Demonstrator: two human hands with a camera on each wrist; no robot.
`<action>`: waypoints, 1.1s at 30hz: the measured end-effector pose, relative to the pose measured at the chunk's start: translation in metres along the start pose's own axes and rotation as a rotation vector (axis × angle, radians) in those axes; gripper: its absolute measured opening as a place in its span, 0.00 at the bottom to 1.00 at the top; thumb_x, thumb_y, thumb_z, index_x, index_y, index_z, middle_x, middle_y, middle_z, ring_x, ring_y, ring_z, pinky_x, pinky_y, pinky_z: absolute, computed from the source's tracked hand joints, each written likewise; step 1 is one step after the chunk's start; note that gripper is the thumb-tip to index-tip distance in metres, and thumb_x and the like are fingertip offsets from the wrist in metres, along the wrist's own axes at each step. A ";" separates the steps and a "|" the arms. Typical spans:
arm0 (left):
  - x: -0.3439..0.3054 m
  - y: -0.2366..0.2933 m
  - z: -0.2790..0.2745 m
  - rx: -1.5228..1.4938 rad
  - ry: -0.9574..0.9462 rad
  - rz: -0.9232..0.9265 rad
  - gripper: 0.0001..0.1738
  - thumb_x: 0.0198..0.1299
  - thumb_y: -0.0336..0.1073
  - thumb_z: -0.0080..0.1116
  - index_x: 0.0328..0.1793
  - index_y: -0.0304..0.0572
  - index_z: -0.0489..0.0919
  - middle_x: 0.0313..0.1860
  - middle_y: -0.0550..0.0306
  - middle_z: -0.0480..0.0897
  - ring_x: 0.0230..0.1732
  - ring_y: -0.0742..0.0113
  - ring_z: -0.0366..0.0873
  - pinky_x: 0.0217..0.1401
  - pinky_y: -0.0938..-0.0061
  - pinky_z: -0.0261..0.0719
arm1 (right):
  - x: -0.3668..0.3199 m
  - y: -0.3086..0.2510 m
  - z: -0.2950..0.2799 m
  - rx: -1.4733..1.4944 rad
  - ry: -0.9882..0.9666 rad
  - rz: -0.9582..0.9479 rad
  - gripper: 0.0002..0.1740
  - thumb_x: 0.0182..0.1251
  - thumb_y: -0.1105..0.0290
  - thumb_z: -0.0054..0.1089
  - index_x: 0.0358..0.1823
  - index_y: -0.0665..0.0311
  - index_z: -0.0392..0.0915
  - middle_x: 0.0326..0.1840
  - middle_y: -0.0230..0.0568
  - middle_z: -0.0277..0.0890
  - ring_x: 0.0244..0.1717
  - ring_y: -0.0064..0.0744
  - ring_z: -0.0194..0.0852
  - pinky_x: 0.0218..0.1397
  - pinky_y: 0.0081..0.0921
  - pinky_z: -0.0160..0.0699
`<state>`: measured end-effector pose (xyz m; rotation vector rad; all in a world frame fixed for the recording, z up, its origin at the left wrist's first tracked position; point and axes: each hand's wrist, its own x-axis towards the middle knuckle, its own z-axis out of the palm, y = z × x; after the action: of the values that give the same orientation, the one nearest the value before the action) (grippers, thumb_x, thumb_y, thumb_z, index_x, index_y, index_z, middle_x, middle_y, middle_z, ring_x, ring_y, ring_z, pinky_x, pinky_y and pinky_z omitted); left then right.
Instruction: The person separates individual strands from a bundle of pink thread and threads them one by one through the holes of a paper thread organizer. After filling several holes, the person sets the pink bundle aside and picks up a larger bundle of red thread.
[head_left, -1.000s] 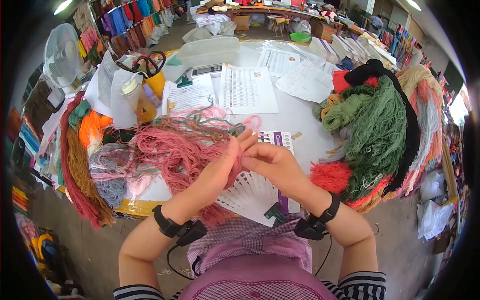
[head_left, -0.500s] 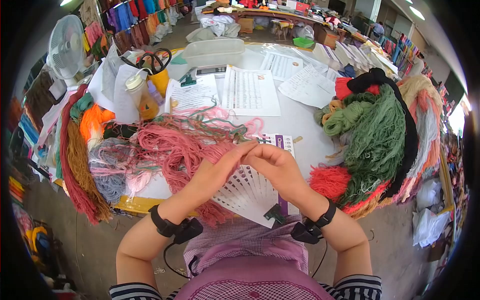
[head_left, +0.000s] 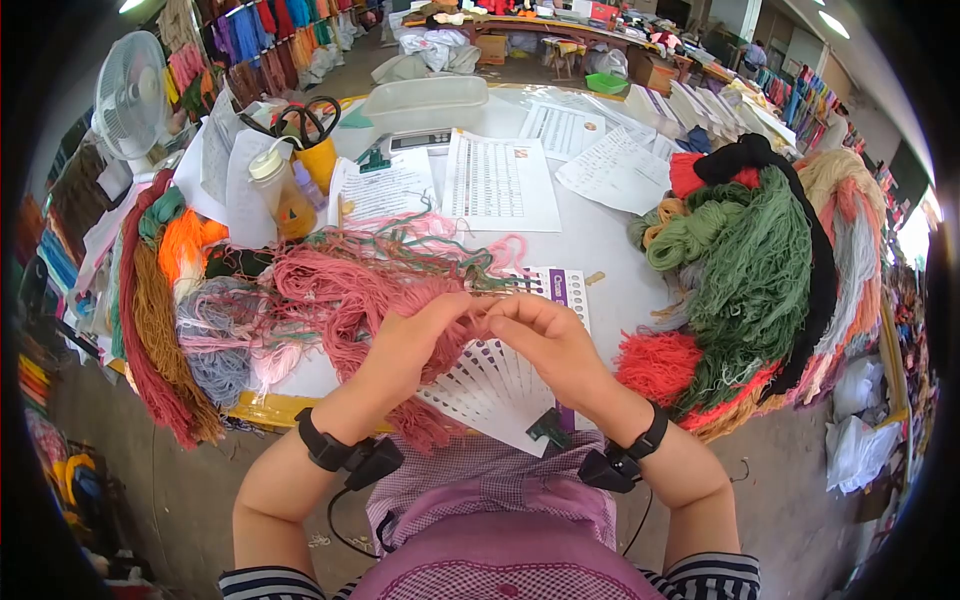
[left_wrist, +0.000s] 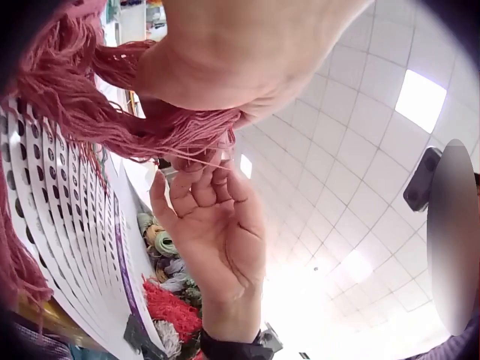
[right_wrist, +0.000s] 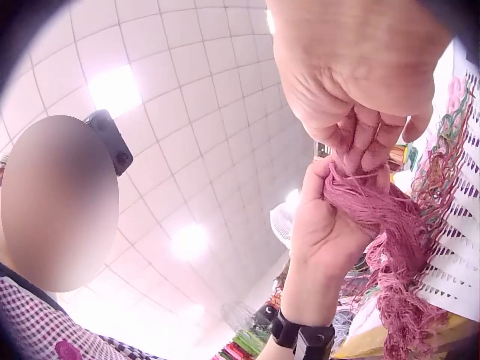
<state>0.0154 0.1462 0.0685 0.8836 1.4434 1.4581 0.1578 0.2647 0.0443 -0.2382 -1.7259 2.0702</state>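
A large skein of dusty-pink yarn (head_left: pixel 330 285) lies loosely spread on the left half of the table. My left hand (head_left: pixel 410 345) grips a bundle of it, and the bundle (right_wrist: pixel 375 202) lies across the palm in the right wrist view. Close to those fingers, my right hand (head_left: pixel 555 345) pinches at the bundle's end with thumb and fingertips. A thin pink strand (left_wrist: pixel 201 160) runs between the two hands in the left wrist view. Beneath them a fan of white punched cards (head_left: pixel 490 395) lies at the table edge, with a dark green clip (head_left: pixel 549 427) on it.
Green yarn (head_left: pixel 755 255) and a red bundle (head_left: pixel 655 365) are heaped at the right. Orange yarn (head_left: pixel 190 245) and grey yarn (head_left: pixel 215 340) lie at the left. Farther back are printed sheets (head_left: pixel 500 185), a bottle (head_left: pixel 280 195), scissors (head_left: pixel 310 122) and a fan (head_left: pixel 130 95).
My left fingers, raised and straighter a second ago, are now bent lower around the yarn. Both hands have come slightly down toward me, with the fingertips still close together.
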 end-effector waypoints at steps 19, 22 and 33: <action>0.002 -0.006 0.002 -0.114 -0.067 0.118 0.21 0.71 0.42 0.49 0.58 0.32 0.79 0.60 0.50 0.78 0.61 0.65 0.74 0.66 0.70 0.69 | 0.002 0.003 -0.006 -0.097 0.070 0.072 0.08 0.66 0.70 0.62 0.43 0.66 0.81 0.38 0.26 0.76 0.37 0.14 0.68 0.42 0.15 0.69; 0.006 -0.010 -0.005 -0.151 -0.079 0.122 0.18 0.71 0.40 0.49 0.54 0.33 0.80 0.49 0.55 0.79 0.50 0.68 0.75 0.57 0.72 0.73 | 0.004 0.001 -0.001 0.066 0.054 -0.021 0.07 0.68 0.69 0.59 0.42 0.65 0.78 0.39 0.26 0.75 0.40 0.18 0.69 0.47 0.21 0.71; -0.012 0.010 -0.245 -0.943 0.325 0.327 0.11 0.69 0.31 0.46 0.31 0.47 0.68 0.19 0.71 0.60 0.17 0.80 0.56 0.19 0.83 0.55 | -0.070 -0.125 -0.133 -0.716 0.651 0.065 0.05 0.65 0.64 0.61 0.32 0.55 0.79 0.22 0.13 0.62 0.21 0.07 0.52 0.21 0.11 0.49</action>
<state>-0.2084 0.0451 0.0613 0.2835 0.6479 2.3038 0.2998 0.3698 0.1277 -1.0536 -1.9263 1.1135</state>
